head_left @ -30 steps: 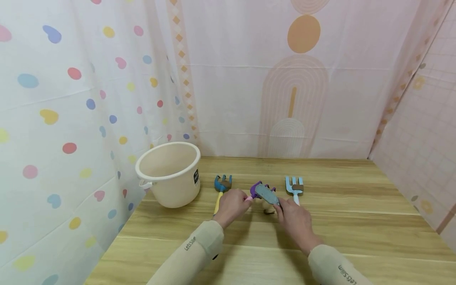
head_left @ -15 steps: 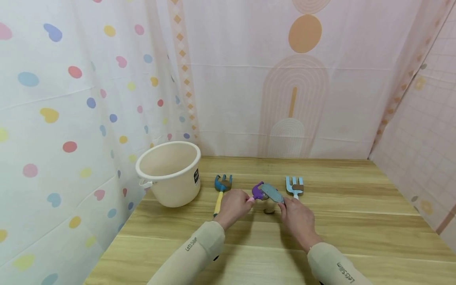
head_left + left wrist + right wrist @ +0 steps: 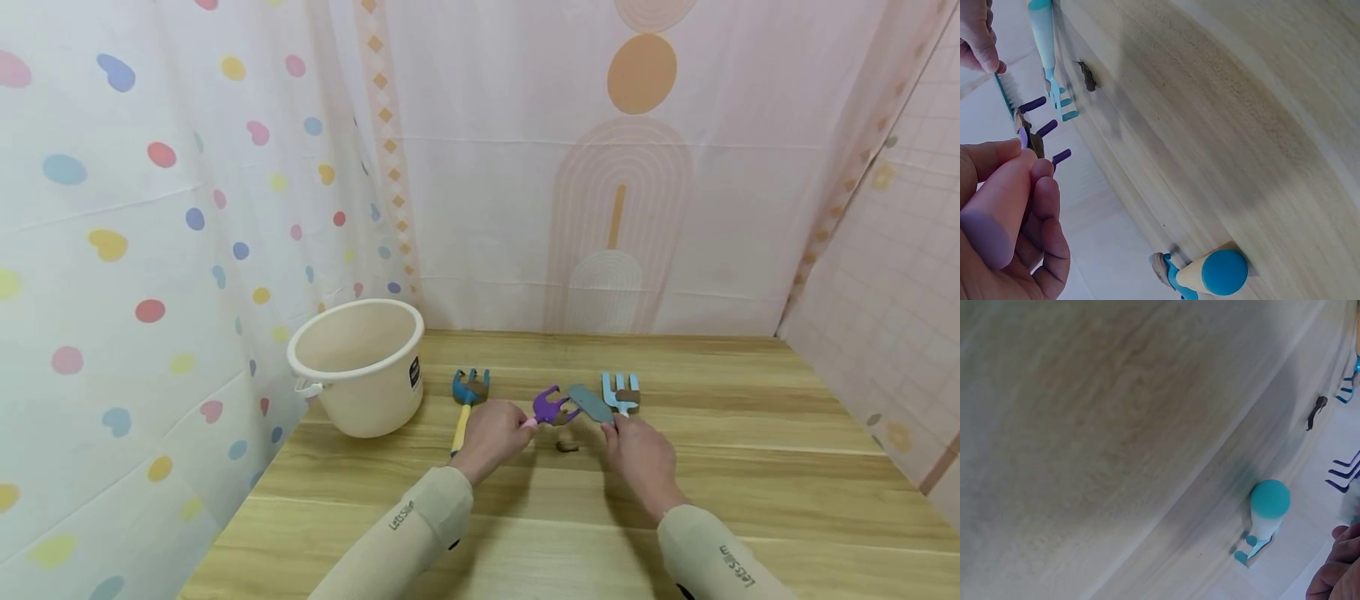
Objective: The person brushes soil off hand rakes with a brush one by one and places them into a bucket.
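My left hand [image 3: 491, 435] grips the pink handle of a small purple hand rake [image 3: 547, 407], held above the table. Brown, mud-like matter sticks to the rake's head among its prongs, clearest in the left wrist view. A blue-grey brush [image 3: 591, 403] with white bristles [image 3: 1012, 89] is pinched in my right hand [image 3: 643, 460]. The brush is at the rake's prong tips; I cannot tell whether they touch. Below them a brown clump [image 3: 567, 447] lies on the table. In the right wrist view, only the fingers [image 3: 1335, 569] of my right hand show, at the edge.
Left of the rake lies a blue hand rake with a yellow handle [image 3: 461, 429], brown matter on its head. A light-blue garden fork [image 3: 619, 390], also with a brown patch, lies behind my right hand. A cream bucket [image 3: 375, 404] stands at the table's left. Curtains surround the wooden table [image 3: 750, 450].
My right hand and the brush have moved right, from over the rake's head to its prong tips, uncovering the purple head. The left hand has stayed nearly in place, the rake turning slightly.
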Available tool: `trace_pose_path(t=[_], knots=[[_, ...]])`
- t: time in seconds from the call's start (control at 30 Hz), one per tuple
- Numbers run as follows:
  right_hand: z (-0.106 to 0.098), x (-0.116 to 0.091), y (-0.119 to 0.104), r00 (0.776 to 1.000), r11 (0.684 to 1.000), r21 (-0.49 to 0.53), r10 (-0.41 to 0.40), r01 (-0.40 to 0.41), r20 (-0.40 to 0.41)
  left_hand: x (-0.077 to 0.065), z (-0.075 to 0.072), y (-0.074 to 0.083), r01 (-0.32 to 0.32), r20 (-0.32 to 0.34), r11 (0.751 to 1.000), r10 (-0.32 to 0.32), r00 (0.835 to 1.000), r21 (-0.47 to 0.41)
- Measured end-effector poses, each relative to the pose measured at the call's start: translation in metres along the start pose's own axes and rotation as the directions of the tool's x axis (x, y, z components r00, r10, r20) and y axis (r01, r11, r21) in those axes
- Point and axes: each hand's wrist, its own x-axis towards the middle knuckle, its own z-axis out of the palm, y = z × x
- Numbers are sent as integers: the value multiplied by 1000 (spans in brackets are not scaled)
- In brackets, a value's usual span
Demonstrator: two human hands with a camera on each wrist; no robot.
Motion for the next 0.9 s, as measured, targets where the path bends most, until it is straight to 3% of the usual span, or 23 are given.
trace_pose_path(t=[0.13, 0.4, 0.67, 0.9], knots=[[-1, -2, -5, 1000, 1000, 18, -21, 21, -10, 1, 1, -2, 10, 7, 1000, -10, 1000, -17], [8, -11, -21, 981, 984, -43, -175, 172, -78, 5, -2, -4, 26, 2, 1000, -26, 1000, -11], [10, -11, -18, 976, 981, -103, -179, 167, -125, 3, -1, -2, 2, 6, 1000, -2, 1000, -24], [10, -8, -15, 986, 989, -85, -130, 122, -104, 3, 0, -1, 6, 6, 1000, -6, 1000, -9]])
